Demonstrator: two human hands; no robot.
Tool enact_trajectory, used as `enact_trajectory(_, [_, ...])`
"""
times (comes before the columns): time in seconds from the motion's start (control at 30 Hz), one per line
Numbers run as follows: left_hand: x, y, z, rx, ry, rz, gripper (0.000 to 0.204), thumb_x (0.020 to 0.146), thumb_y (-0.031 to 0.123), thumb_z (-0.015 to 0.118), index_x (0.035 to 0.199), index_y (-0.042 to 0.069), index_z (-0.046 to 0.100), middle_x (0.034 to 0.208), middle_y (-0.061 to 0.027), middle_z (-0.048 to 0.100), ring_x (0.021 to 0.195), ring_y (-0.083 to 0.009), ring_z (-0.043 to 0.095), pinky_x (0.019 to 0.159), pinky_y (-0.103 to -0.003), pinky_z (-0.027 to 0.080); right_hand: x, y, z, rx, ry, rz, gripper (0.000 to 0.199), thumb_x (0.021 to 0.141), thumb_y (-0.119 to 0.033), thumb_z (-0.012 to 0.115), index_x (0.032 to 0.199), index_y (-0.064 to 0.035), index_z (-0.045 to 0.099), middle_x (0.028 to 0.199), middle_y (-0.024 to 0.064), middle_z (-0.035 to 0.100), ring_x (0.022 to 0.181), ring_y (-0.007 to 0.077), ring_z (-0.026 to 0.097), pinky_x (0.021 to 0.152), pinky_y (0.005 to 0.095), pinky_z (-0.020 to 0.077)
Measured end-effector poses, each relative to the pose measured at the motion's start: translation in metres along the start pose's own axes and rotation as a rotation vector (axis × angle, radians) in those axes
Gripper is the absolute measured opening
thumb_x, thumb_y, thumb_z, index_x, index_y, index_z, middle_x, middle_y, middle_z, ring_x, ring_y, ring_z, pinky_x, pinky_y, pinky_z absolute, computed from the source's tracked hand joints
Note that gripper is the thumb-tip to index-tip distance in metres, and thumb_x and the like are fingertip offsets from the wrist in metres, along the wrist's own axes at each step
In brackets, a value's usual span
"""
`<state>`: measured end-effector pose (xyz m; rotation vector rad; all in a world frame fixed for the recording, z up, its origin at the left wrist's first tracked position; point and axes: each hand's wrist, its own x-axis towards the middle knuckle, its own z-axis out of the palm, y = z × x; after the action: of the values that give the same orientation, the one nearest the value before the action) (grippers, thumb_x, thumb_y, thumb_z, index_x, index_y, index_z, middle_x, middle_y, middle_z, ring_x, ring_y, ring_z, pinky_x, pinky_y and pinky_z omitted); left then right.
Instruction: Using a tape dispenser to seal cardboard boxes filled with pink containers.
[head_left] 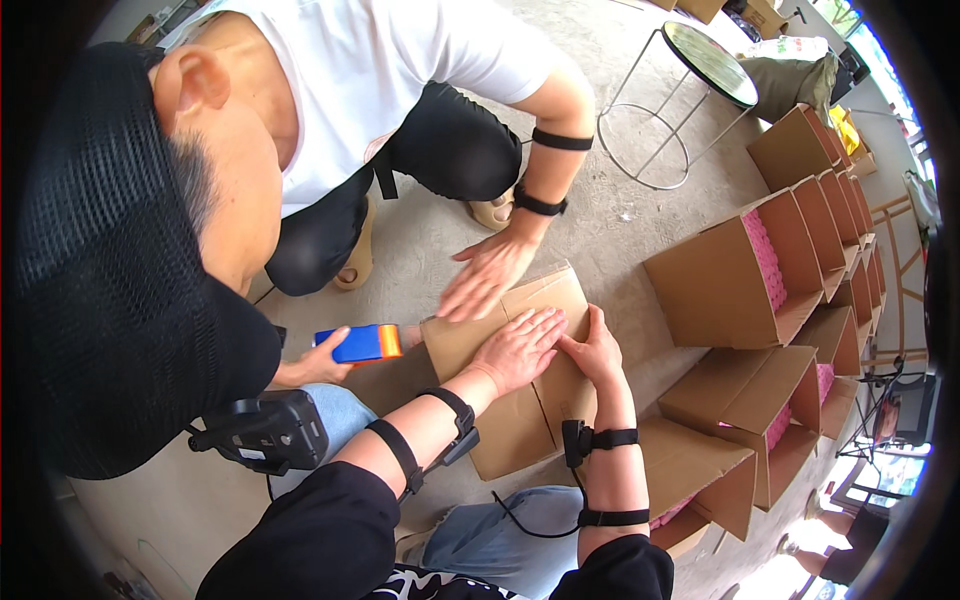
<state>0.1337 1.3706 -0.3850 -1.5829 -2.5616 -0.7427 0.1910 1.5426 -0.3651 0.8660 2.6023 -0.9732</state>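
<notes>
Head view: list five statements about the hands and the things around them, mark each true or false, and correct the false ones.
1. The left hand lies on top of the carton. True.
2. The right hand holds the blue tool. False: it rests at the carton's edge; a co-worker's hand holds the tool.
3. Pink items show inside some open boxes. True.
4. The co-worker's shirt is black. False: it is white.
5. The stool has a round top. True.
</notes>
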Motion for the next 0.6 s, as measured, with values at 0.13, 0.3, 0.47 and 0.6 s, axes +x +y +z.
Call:
enact_trajectory(0.13, [-0.0005, 0.0006, 0.0004, -0.003, 0.007, 0.0, 0.05, 0.092, 0.026, 0.054, 0.136, 0.004, 0.048, 0.142, -0.0106, 0.048, 0.134, -0.0234, 0.043, 0.113, -0.04, 0.031, -0.0007, -0.0001, -0.0001, -0.002, -0.008, 0.008, 0.09, 0.073, -0.053, 0.074, 0.14, -0.0064, 0.038, 0.125, 0.0218, 0.06, 0.116, 0.0349, 0.059, 0.094, 0.0421, 0.0483])
enact_trajectory(0.3, [-0.0004, 0.0014, -0.001, -0.006, 0.014, 0.002, 0.05, 0.093, 0.026, 0.054, 0.136, 0.004, 0.048, 0.141, -0.0108, 0.05, 0.134, -0.0235, 0.043, 0.113, -0.04, 0.031, -0.0004, 0.0018, 0.0006, -0.006, 0.001, -0.006, 0.09, 0.073, -0.053, 0.074, 0.141, -0.0065, 0.038, 0.123, 0.0219, 0.061, 0.114, 0.0349, 0.06, 0.093, 0.0419, 0.0486])
enact_trajectory(0.47, [-0.0001, 0.0016, 0.0007, 0.002, 0.01, -0.002, 0.05, 0.093, 0.027, 0.053, 0.137, 0.004, 0.048, 0.141, -0.0108, 0.05, 0.133, -0.0232, 0.044, 0.114, -0.039, 0.031, 0.0002, 0.003, -0.0002, 0.004, 0.003, -0.014, 0.089, 0.073, -0.053, 0.074, 0.141, -0.0067, 0.037, 0.121, 0.0217, 0.062, 0.113, 0.0351, 0.061, 0.092, 0.042, 0.0491])
enact_trajectory(0.6, [0.001, 0.0026, 0.0018, 0.005, 0.012, 0.001, 0.051, 0.093, 0.027, 0.053, 0.138, 0.004, 0.047, 0.141, -0.0107, 0.05, 0.133, -0.0227, 0.044, 0.114, -0.039, 0.03, 0.0017, 0.0053, -0.0044, 0.026, -0.026, -0.021, 0.088, 0.074, -0.048, 0.075, 0.14, -0.0048, 0.037, 0.127, 0.0225, 0.059, 0.116, 0.0349, 0.059, 0.094, 0.0418, 0.0482])
